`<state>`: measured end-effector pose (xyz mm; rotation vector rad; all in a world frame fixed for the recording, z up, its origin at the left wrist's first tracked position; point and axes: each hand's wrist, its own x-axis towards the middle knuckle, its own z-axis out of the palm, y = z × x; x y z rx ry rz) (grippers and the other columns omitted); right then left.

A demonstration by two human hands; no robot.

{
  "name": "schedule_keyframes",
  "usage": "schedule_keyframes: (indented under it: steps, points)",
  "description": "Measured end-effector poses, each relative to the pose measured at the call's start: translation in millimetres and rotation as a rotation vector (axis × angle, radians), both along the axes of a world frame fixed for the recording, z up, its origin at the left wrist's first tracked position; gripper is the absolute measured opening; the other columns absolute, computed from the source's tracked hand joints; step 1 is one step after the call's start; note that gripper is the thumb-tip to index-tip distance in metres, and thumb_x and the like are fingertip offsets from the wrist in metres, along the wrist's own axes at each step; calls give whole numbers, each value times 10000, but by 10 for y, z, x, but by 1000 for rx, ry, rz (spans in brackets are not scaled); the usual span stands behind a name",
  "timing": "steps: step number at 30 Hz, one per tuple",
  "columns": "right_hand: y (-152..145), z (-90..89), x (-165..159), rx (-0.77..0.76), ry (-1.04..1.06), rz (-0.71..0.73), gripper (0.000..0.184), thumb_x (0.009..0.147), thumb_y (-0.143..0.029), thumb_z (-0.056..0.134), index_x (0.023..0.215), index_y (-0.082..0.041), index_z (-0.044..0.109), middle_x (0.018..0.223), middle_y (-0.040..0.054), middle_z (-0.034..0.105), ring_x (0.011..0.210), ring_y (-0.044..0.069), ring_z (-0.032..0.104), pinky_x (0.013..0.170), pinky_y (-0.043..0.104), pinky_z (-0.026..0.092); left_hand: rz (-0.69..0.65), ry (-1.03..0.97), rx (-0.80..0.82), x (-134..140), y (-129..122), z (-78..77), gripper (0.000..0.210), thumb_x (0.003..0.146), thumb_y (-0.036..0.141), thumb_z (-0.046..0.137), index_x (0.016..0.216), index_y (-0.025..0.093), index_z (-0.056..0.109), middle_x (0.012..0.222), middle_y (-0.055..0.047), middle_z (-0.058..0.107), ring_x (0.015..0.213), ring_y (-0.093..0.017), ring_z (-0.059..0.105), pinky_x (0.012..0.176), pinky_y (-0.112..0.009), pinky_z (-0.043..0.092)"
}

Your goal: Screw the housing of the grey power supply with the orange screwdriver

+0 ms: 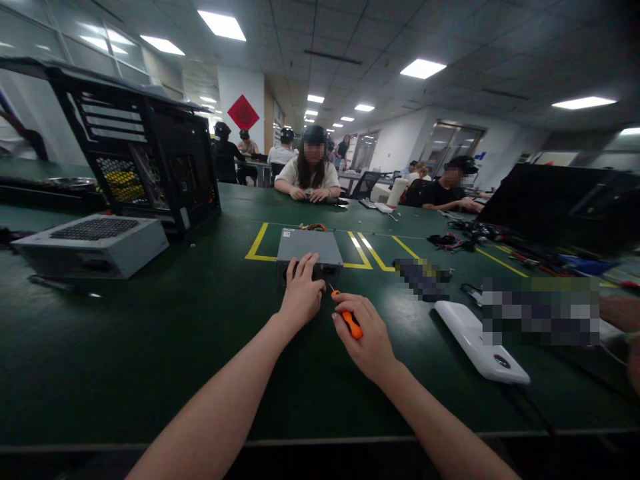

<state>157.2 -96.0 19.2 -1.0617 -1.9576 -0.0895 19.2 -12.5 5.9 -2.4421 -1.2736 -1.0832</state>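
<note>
A grey metal computer power supply [316, 245] lies in the middle of the green table, with coloured cables at its far side. My left hand [303, 291] grips its near edge, fingers over the top and thumb low by the front face. In my right hand [369, 335] is an orange and black screwdriver [353, 325], its shaft pointing up and left. The tip is close to the lower front of the power supply; whether it touches a screw, I cannot tell.
At left stand a second power supply [100, 243] and an open black computer case [150, 147]. A white power bank-like device [480, 340] lies at right, near a blurred dark object [423, 279]. Yellow tape [260, 243] marks the table [200, 360]. A person [313, 173] sits opposite.
</note>
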Motion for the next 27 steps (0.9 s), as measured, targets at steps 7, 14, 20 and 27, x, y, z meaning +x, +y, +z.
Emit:
schedule_keyframes:
  steps: [7,14,20,27]
  points:
    - [11,-4,2,2,14,-2,96,822,-152,459,875,-211,513,973,76,597,925,200,563,799,382,467,9,2,-8,5,2,-1,164,690,86,532,679,196,654,1371,-74,370,1294,-259,264,1063,-511,170]
    - [9,-32,-6,-30,35,-74,206,773,-146,507,968,-194,461,1018,110,511,941,216,540,772,383,497,-2,1,-6,-19,24,-5,155,721,97,512,667,191,623,1366,-85,379,1299,-237,267,1076,-471,142]
    - [-29,-10,-19,-72,-151,25,173,768,-109,499,911,-202,527,1076,100,504,979,223,525,834,417,471,51,-159,6,-32,62,22,254,762,31,384,895,189,532,1211,-57,539,1202,-153,408,1049,-374,243]
    - [-42,-7,-16,-192,-45,-114,250,826,-266,477,1058,-173,478,912,80,567,799,198,574,704,356,498,134,-160,58,22,137,-4,324,813,167,438,1133,180,486,1161,-83,533,1119,-219,455,1024,-392,250]
